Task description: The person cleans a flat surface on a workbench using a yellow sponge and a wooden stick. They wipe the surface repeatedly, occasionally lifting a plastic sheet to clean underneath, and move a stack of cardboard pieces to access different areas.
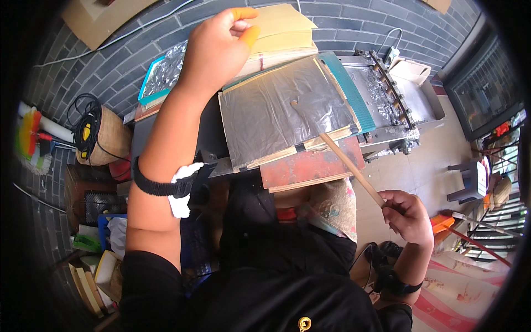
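My left hand [222,45], with orange coverings on two fingertips, is at a stack of yellow paper sheets [286,25]; whether it grips a sheet I cannot tell. In my right hand [406,216] is a thin flat wooden stick [352,168], whose far end meets the near edge of a thin, wrinkled silvery-grey sheet [282,112]. That sheet has a small brownish spot and lies on a pile of papers with worn edges. Beneath the pile are a ribbed teal mat [348,91] and a reddish board [311,166].
A blue-rimmed box [159,81] of crumpled foil stands behind my left forearm. Right of the pile is a metal bench part with a bolted bar [392,89]. A woven basket [110,135] with coiled cable is at left, a grey stool [468,178] at right.
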Available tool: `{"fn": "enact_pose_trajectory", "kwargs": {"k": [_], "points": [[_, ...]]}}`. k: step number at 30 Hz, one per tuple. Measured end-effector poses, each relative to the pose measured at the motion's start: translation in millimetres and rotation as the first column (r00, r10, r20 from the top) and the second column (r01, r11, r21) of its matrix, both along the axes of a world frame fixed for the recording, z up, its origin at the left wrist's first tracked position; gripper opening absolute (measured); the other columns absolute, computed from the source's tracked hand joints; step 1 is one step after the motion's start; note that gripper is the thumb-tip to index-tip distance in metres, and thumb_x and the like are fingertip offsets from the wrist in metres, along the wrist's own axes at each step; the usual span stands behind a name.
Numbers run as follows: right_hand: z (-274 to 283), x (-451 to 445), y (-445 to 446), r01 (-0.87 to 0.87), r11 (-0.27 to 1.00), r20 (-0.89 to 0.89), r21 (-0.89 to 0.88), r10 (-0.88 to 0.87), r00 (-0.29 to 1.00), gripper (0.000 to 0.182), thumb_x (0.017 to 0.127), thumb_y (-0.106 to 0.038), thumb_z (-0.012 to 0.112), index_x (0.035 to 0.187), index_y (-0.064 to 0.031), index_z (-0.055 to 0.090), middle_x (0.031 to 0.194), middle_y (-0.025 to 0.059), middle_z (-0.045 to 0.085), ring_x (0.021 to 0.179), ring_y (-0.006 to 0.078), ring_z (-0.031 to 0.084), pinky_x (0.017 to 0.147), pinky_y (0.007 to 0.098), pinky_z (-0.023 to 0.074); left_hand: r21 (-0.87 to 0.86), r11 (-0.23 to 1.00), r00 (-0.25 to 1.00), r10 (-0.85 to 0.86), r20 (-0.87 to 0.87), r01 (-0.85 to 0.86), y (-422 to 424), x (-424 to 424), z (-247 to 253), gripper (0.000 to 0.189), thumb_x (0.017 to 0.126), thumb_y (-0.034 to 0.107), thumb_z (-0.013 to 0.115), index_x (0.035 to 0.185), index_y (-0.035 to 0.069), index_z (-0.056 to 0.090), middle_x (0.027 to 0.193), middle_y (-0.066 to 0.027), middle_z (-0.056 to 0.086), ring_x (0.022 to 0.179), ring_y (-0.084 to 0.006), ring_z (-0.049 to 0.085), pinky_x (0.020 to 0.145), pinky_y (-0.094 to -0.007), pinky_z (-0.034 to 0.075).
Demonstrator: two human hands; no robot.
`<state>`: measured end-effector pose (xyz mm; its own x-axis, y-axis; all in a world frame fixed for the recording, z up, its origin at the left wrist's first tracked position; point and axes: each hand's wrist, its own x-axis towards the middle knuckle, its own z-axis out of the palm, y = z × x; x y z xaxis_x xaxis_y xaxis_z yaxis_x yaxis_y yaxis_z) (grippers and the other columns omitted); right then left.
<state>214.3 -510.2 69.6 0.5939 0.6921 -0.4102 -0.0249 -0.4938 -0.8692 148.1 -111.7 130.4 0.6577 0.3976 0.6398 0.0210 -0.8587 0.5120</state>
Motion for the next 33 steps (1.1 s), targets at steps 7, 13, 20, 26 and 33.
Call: {"fn": "enact_pose_trajectory", "kwargs": {"k": [7, 13, 20, 26, 33], "points": [[-9.7, 6.7, 9.2, -0.072, 0.995, 0.081, 0.062, 0.067, 0.994, 0.028, 0.085, 0.003, 0.054, 0.113, 0.0043, 0.057, 0.065, 0.0002, 0.054, 0.049, 0.0029, 0.045, 0.045, 0.0188, 0.0362, -0.158, 0.984, 0.995, -0.091, -0.038, 0.084, 1.8, 8.3, 8.2, 0.028, 0.084, 0.007, 0.062, 0.112, 0.000, 0.061, 0.095, -0.0092, 0.067, 0.087, -0.0133, 0.062, 0.078, -0.0251, 0.049], [-3.8, -3.7, -15.0, 0.042, 0.999, 0.060, 0.018, -0.043, 0.997, 0.028, 0.084, 0.003, 0.056, 0.111, 0.0040, 0.059, 0.066, 0.0002, 0.055, 0.051, 0.0035, 0.047, 0.046, 0.0196, 0.0375, -0.036, 0.999, 0.944, -0.034, -0.328, 0.023, -9.9, 12.3, -38.7, 0.031, 0.087, 0.008, 0.059, 0.117, 0.001, 0.058, 0.095, -0.0100, 0.067, 0.083, -0.0133, 0.063, 0.074, -0.0268, 0.050], [-13.6, -21.3, -26.1, 0.165, 0.982, -0.012, 0.093, -0.165, 0.986, 0.029, 0.085, 0.006, 0.053, 0.114, 0.0055, 0.055, 0.066, 0.0024, 0.054, 0.042, 0.0027, 0.040, 0.038, 0.0176, 0.0305, -0.092, 0.985, 0.806, -0.173, -0.566, 0.147, -54.7, 9.5, -95.6, 0.052, 0.089, 0.015, 0.053, 0.137, 0.000, 0.037, 0.119, -0.0257, 0.057, 0.108, -0.0388, 0.056, 0.093, -0.0401, 0.044], [-12.2, -22.3, -19.3, 0.191, 0.974, 0.017, 0.122, -0.194, 0.981, 0.028, 0.083, 0.004, 0.054, 0.110, 0.0060, 0.057, 0.068, 0.0009, 0.056, 0.052, 0.0037, 0.046, 0.045, 0.0191, 0.0350, -0.120, 0.981, 0.805, -0.195, -0.560, 0.154, -66.4, 4.1, -94.7, 0.051, 0.089, 0.015, 0.054, 0.135, 0.001, 0.039, 0.118, -0.0210, 0.059, 0.104, -0.0373, 0.058, 0.090, -0.0408, 0.045], [-18.6, -12.8, -0.3, 0.177, 0.976, 0.038, 0.125, -0.182, 0.982, 0.028, 0.086, 0.005, 0.051, 0.114, 0.0055, 0.054, 0.065, 0.0013, 0.053, 0.043, 0.0034, 0.041, 0.038, 0.0179, 0.0318, -0.105, 0.984, 0.866, -0.178, -0.467, 0.146, -58.4, -6.4, -76.4, 0.046, 0.085, 0.008, 0.059, 0.129, 0.002, 0.046, 0.110, -0.0156, 0.064, 0.095, -0.0339, 0.062, 0.083, -0.0367, 0.048]]}}
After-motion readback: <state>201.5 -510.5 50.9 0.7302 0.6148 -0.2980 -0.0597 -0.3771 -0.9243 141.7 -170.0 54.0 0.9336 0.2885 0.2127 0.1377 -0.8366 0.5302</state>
